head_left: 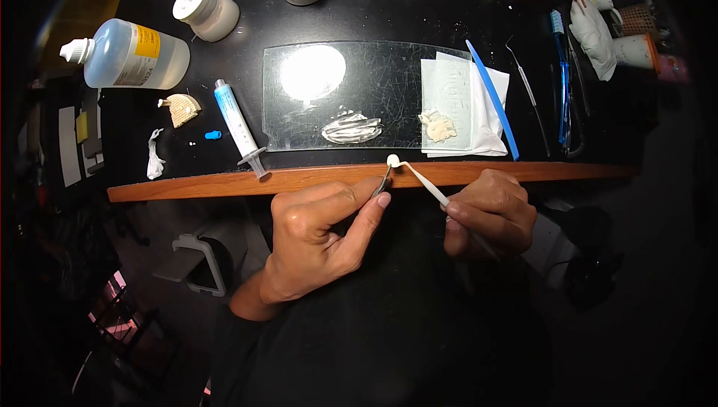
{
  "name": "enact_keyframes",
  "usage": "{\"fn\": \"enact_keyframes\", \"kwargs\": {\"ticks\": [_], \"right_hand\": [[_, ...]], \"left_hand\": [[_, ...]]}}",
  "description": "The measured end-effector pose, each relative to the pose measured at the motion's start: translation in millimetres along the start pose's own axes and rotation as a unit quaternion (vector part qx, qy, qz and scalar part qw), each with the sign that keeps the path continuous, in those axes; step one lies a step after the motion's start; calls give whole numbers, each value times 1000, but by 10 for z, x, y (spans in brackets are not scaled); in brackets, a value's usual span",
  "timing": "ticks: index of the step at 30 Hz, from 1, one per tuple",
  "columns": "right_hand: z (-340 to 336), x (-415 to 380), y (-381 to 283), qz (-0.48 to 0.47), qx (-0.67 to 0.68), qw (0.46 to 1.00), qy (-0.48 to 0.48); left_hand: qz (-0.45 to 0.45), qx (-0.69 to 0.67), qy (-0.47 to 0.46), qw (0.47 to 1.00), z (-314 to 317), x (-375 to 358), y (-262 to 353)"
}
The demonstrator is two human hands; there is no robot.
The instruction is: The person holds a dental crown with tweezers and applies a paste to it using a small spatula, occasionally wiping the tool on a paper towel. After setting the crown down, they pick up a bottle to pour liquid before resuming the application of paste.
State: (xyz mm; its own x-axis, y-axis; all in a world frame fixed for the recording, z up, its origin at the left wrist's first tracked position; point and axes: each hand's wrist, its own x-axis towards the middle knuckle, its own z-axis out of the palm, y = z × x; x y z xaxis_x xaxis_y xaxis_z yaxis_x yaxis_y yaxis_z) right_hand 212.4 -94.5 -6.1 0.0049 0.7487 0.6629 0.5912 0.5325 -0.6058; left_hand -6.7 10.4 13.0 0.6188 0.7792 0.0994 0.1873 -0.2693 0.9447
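Observation:
My left hand (pixel 314 231) pinches dark metal tweezers (pixel 384 181) between thumb and fingers. At their tip sits a small white rounded piece (pixel 393 160), shaped like a tooth crown, just in front of the table's wooden edge. In my right hand (pixel 492 213) is a slim white dental instrument (pixel 426 184), held like a pen, its bent tip right at the white piece. Beyond both hands lies a glass slab (pixel 385 82) bearing a smear of white paste (pixel 351 129). A cream-coloured lump of paste (pixel 438 127) is on its right part, near white paper (pixel 488 134).
Left of the slab lie a syringe (pixel 235 119), a blue cap (pixel 213 135) and a dental model piece (pixel 182 109). A large bottle (pixel 153 56) and jars (pixel 213 17) stand behind. To the right are a blue spatula (pixel 492 97), a thin probe (pixel 523 78) and a blue brush (pixel 562 85).

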Motion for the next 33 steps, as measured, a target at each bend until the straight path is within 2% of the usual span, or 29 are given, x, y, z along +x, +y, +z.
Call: {"fn": "enact_keyframes", "kwargs": {"ticks": [14,20,33], "right_hand": [[-12,20,6,-3,10,1000,-6],[64,1,36,-26,7,999,28],[62,-21,49,-23,9,999,36]], "left_hand": [[7,3,-4,1000,-2,-1,-9],[11,13,-10,1000,-19,21,15],[11,2,-1,1000,5,2,-6]]}}
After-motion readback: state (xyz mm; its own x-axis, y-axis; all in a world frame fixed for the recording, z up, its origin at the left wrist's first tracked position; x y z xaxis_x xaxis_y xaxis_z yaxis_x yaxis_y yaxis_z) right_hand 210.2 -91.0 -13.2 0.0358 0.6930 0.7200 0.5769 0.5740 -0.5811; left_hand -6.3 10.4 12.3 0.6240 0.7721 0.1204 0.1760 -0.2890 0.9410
